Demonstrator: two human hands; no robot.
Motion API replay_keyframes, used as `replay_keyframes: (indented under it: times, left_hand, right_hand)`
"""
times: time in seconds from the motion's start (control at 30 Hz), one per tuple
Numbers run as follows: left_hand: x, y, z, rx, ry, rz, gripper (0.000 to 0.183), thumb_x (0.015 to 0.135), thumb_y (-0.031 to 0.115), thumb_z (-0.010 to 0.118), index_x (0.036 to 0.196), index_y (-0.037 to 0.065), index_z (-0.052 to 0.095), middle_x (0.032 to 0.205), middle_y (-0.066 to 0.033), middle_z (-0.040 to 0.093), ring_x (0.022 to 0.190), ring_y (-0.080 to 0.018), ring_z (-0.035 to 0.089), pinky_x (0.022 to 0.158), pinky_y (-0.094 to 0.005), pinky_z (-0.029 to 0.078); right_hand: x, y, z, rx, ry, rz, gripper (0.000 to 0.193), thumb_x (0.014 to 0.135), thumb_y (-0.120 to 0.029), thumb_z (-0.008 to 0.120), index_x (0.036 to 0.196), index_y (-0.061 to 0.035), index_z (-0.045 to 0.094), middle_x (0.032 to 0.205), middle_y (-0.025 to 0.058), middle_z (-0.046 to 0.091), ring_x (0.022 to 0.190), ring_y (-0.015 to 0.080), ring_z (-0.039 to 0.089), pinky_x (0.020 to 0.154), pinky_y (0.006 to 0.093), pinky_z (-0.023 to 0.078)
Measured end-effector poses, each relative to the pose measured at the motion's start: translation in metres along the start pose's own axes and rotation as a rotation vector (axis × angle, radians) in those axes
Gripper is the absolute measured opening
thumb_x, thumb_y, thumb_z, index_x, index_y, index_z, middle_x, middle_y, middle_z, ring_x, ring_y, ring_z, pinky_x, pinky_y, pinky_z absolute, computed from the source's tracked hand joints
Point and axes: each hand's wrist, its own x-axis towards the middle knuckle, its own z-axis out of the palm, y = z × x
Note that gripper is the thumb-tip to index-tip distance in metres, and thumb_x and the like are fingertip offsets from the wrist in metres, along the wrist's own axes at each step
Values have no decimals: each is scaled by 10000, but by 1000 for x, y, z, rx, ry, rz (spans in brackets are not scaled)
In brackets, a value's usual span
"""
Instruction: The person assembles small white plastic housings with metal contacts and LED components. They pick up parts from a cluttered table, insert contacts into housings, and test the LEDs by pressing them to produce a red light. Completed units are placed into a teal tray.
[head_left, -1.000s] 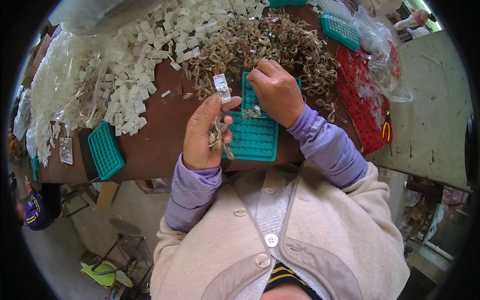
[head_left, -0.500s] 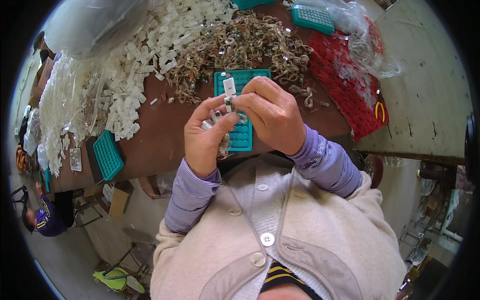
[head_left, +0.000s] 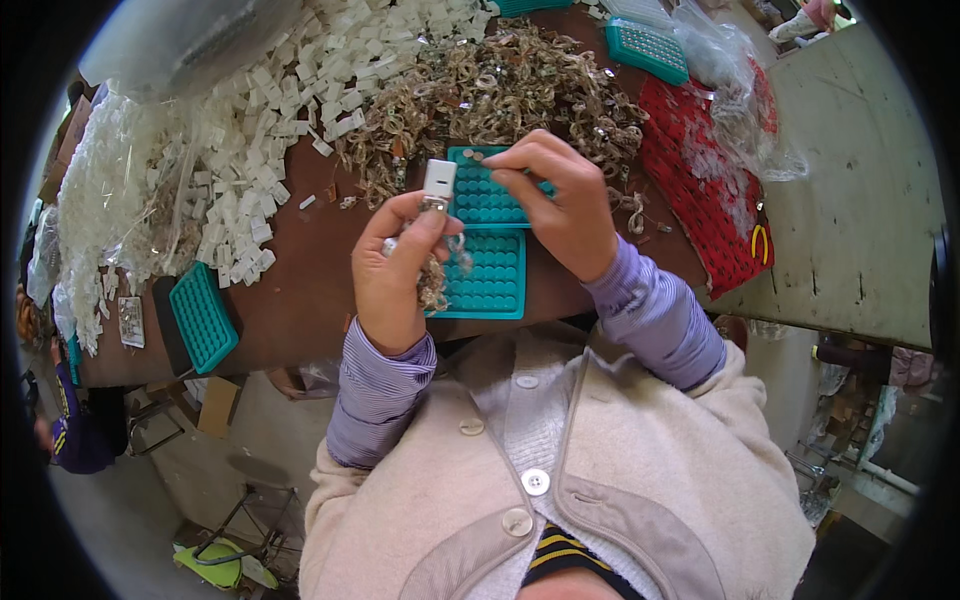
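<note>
My left hand (head_left: 392,262) is closed on a small white plastic casing (head_left: 440,178), which points up between thumb and forefinger. A metallic part shows at the casing's lower end, and a coiled clear-coated wire (head_left: 432,285) hangs below those fingers. My right hand (head_left: 560,195) is over the far teal tray (head_left: 475,205), thumb and forefinger drawn together in a pinch. Their tips are beside small round silvery discs (head_left: 468,154) at the tray's far edge; whether one is gripped I cannot make out. A second teal tray (head_left: 490,275) with round pockets lies nearer me.
Loose white casings (head_left: 300,75) form a big heap at the far left, beside a pile of coiled wires (head_left: 510,85). Another teal tray (head_left: 203,318) lies left, and a disc-filled tray (head_left: 647,50) at the far right. Yellow-handled pliers (head_left: 760,240) rest by red cloth (head_left: 700,185).
My right hand has left the white casing and moved to the far edge of the tray. My left hand still holds the casing, slightly further left. The view has shifted a little.
</note>
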Motion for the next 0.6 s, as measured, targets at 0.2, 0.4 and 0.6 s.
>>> replay_keyframes:
  times: [0.2,0.4,0.6]
  left_hand:
    - [7,-1,-16,-69,17,-9,242,1022,123,728,1230,0,714,987,-61,769,794,-60,623,715,-226,512]
    - [3,-4,-8,61,44,4,315,968,78,818,1259,11,716,1000,-23,742,804,-49,623,697,-207,507]
    - [-11,-2,15,145,-94,15,305,958,90,847,1233,25,733,987,14,733,819,-26,629,703,-198,510]
  right_hand:
    - [23,40,35,-507,-38,-230,80,892,-9,750,968,-11,725,926,147,646,878,356,684,780,427,571]
    - [19,18,27,-266,-44,-271,154,875,29,752,996,-18,669,926,129,646,864,328,686,758,415,566]
    - [-11,-25,-1,59,60,-338,186,857,4,790,983,-36,658,922,122,653,860,309,683,742,416,570]
